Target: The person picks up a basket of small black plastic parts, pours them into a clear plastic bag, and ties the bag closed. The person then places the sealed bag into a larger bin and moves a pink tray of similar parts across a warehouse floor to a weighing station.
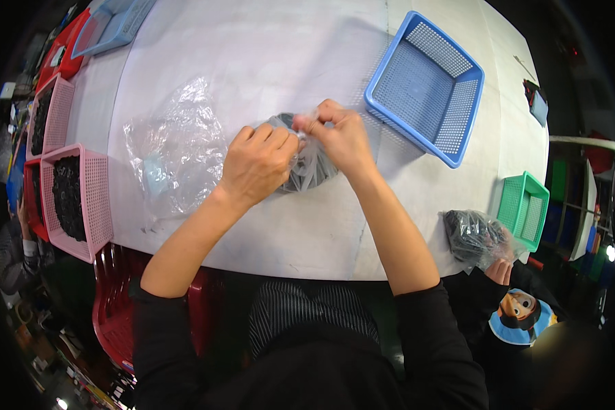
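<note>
A clear plastic bag (313, 172) with dark contents sits on the white table in front of me. My left hand (258, 162) is closed on the left side of its gathered neck, fingers curled in. Opposite it, my right hand (342, 137) pinches the bag's neck between thumb and fingers. The two hands are close together above the bag and hide part of its top. To the left, an empty, crumpled clear plastic bag (178, 150) lies flat on the table.
A blue mesh basket (379, 99) stands at the right, a green basket (504, 205) beyond it. Near the right edge, another person's hand (500, 270) touches a filled clear bag (475, 236). A pink basket (99, 198) of black pieces stands left, above a red chair (116, 301).
</note>
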Action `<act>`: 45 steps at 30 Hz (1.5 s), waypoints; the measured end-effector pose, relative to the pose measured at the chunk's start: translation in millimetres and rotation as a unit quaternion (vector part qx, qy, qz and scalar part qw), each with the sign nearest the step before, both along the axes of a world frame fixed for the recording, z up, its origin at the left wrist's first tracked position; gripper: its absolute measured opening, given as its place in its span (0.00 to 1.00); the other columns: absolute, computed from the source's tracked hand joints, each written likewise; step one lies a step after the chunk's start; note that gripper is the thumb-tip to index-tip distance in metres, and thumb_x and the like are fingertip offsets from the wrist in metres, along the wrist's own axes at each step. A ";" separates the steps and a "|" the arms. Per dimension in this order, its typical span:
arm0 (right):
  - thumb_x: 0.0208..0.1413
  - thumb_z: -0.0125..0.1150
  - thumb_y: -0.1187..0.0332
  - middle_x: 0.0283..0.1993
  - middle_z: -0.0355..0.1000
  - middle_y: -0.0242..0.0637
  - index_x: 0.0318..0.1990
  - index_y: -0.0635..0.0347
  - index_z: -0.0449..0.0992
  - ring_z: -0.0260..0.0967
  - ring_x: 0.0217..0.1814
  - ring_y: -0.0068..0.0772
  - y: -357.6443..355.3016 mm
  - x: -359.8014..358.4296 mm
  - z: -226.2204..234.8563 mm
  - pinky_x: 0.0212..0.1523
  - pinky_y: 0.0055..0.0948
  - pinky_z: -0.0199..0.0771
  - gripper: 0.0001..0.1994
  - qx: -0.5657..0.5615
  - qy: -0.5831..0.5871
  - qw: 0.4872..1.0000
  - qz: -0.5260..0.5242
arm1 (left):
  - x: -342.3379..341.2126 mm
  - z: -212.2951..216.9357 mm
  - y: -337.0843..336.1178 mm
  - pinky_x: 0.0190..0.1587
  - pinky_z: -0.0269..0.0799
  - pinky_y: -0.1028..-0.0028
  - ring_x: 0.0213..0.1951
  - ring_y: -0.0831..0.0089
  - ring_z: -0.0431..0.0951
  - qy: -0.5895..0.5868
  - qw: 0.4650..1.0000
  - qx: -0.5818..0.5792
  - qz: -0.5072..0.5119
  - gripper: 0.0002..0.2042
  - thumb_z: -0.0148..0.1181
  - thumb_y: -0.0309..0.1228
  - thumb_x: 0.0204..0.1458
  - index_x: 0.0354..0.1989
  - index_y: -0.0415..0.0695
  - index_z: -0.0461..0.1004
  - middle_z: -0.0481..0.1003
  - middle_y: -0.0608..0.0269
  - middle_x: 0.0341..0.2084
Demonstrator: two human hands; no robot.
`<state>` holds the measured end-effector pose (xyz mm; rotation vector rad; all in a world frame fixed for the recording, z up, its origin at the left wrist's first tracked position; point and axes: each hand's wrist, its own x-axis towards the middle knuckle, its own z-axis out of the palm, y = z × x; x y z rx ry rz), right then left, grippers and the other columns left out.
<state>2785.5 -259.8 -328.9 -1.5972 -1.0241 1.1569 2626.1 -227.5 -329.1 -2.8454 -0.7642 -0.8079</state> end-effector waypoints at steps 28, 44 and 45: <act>0.61 0.50 0.52 0.22 0.65 0.28 0.23 0.57 0.69 0.54 0.18 0.20 11.1 10.1 -57.2 0.21 0.20 0.56 0.20 -0.012 0.198 0.979 -0.038 | 12.4 -45.8 -79.3 0.44 0.64 0.74 0.39 0.70 0.72 -0.434 0.656 -0.618 -0.009 0.18 0.41 0.35 0.63 0.21 0.39 0.64 0.72 0.61 0.28; 0.62 0.49 0.61 0.26 0.68 0.31 0.22 0.62 0.69 0.63 0.28 0.25 -33.3 -15.2 23.7 0.31 0.24 0.64 0.17 0.070 -0.014 0.987 0.146 | -3.6 -21.6 -60.1 0.29 0.64 0.80 0.26 0.80 0.67 -0.331 0.666 -0.659 0.110 0.06 0.55 0.29 0.55 0.34 0.40 0.67 0.67 0.65 0.24; 0.61 0.50 0.62 0.30 0.68 0.32 0.24 0.63 0.69 0.64 0.32 0.26 -35.3 -21.4 28.8 0.34 0.26 0.65 0.16 0.152 -0.102 0.967 0.177 | -4.0 -15.0 -59.3 0.31 0.66 0.80 0.27 0.79 0.68 -0.264 0.729 -0.622 0.106 0.07 0.57 0.27 0.53 0.37 0.40 0.67 0.68 0.65 0.25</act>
